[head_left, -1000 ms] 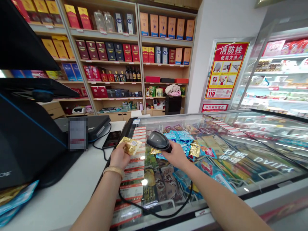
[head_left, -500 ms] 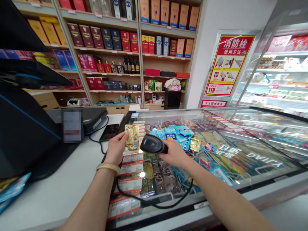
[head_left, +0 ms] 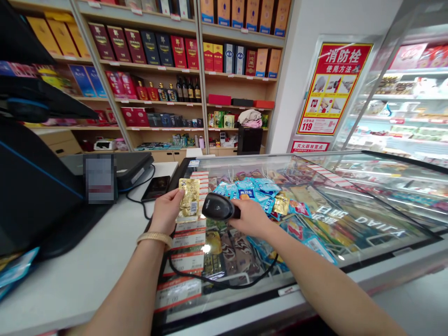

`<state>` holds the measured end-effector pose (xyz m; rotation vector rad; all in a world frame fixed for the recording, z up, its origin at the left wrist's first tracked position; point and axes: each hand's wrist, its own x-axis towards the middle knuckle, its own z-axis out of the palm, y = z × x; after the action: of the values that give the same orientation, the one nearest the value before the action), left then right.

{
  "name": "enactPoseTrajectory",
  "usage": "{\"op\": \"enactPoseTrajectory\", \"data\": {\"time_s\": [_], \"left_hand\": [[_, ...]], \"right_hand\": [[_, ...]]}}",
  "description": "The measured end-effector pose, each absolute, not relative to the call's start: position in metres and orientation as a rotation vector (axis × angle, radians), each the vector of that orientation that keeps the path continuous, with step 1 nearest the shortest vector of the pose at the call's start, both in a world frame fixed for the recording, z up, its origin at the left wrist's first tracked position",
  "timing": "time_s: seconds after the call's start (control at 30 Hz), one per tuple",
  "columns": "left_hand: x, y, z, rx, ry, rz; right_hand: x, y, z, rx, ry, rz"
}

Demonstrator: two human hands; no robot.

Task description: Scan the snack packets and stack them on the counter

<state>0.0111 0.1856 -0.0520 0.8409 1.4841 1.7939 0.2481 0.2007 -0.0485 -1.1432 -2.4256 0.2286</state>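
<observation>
The printing on the gold foil sachet (head_left: 189,198) is too small to read, and the left hand (head_left: 164,212) covers its lower left edge. The right hand (head_left: 249,217) conceals the grip of the black handheld barcode scanner (head_left: 217,206). A pixelated rectangular patch (head_left: 100,179) at left obscures its contents. The upper picture edge cuts off the cardboard boxes (head_left: 238,11) on the top shelf. The lower edge cuts off the left forearm (head_left: 129,284) and right forearm (head_left: 325,284). Text on the red-and-white price labels (head_left: 178,291) is illegible.
</observation>
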Motion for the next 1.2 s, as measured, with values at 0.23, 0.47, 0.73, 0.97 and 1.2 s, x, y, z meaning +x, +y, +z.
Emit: {"op": "enactPoseTrajectory", "data": {"time_s": [0.23, 0.47, 0.73, 0.97, 1.2], "left_hand": [[0.013, 0.185, -0.051, 0.836, 1.493, 1.797], [0.011, 0.186, -0.056, 0.85, 1.482, 1.802], [0.006, 0.168, -0.03, 0.609, 1.412, 2.309], [-0.081, 0.076, -0.011, 0.577, 1.606, 2.55], [-0.186, -0.02, -0.014, 0.152, 2.18, 2.422]], "right_hand": [[0.248, 0.201, -0.048, -1.126, -2.451, 0.223], [0.248, 0.201, -0.049, -1.108, -2.432, 0.252], [0.251, 0.204, -0.063, -1.052, -2.321, 0.232], [0.255, 0.213, -0.078, -1.01, -2.322, 0.164], [0.253, 0.212, -0.077, -1.069, -2.345, 0.121]]}}
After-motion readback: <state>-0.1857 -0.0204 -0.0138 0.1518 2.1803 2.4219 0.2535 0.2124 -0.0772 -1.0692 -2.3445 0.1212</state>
